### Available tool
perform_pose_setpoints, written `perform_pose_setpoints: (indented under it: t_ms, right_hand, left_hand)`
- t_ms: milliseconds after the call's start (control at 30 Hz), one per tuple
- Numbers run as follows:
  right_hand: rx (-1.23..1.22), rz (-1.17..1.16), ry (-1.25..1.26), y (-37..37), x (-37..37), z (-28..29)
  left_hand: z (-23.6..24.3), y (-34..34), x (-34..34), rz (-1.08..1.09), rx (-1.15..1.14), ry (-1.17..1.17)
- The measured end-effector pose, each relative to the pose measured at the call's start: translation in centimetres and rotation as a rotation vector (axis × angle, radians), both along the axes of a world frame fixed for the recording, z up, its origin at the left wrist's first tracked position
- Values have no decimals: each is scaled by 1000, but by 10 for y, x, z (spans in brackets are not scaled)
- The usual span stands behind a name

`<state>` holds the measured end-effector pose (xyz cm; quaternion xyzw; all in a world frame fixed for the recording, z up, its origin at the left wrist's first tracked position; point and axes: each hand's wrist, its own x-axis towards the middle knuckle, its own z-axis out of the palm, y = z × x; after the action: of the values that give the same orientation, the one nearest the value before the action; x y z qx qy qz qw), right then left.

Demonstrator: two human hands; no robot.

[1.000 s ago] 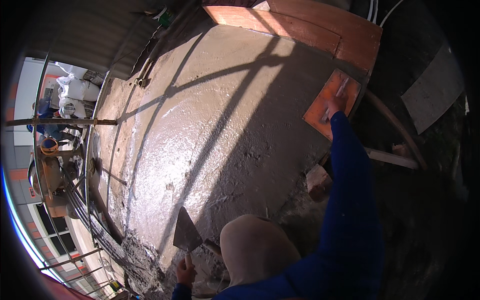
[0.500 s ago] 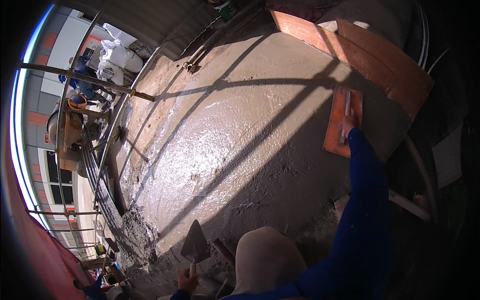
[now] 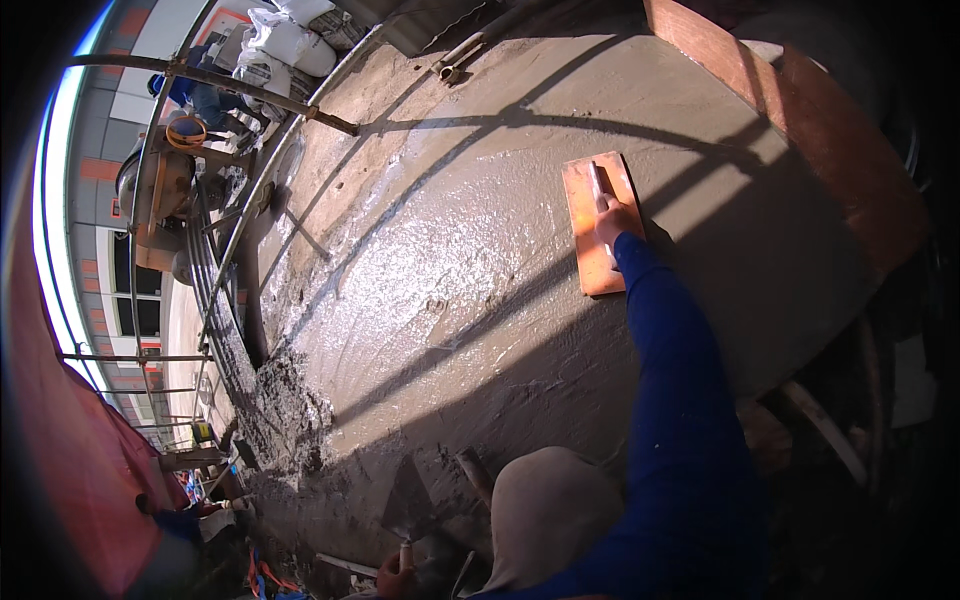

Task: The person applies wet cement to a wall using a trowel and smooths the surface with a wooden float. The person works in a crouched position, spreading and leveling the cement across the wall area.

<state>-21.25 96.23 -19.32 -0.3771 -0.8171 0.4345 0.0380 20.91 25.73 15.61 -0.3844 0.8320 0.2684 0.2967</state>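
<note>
My right hand (image 3: 616,222) is closed round the handle of an orange rectangular hand float (image 3: 584,240), which lies face down on wet grey concrete (image 3: 470,340). Its blue-sleeved arm stretches far forward over the slab. Low in the picture, my left hand (image 3: 395,580) grips the handle of a pointed trowel (image 3: 408,497). That trowel's blade points away from me and sits in shadow, so whether it touches the concrete I cannot tell. Smooth, shiny concrete spreads around the float, while rougher, lumpy concrete (image 3: 290,405) lies at the left edge.
Reddish-brown boards (image 3: 835,150) border the slab at far right. Metal poles (image 3: 225,82) and a concrete mixer (image 3: 150,200) stand at left. Behind them a person (image 3: 205,90) bends near white sacks (image 3: 290,42). Another person (image 3: 185,520) is at lower left. My covered knee (image 3: 550,510) is close by.
My right hand has swept the float leftward across the concrete, away from the boards. My left hand and the trowel sit slightly lower in the picture, and the whole view has shifted.
</note>
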Motion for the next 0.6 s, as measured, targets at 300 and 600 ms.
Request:
perform_pose_setpoints:
  t_ms: [300, 600]
  right_hand:
    - [-415, 563, 113, -290, -12, 26]
    - [-404, 1141, 71, -343, 167, 44]
  left_hand:
    - [0, -35, 52, -664, -220, 69]
    - [-22, -8, -25, 23, 173, 90]
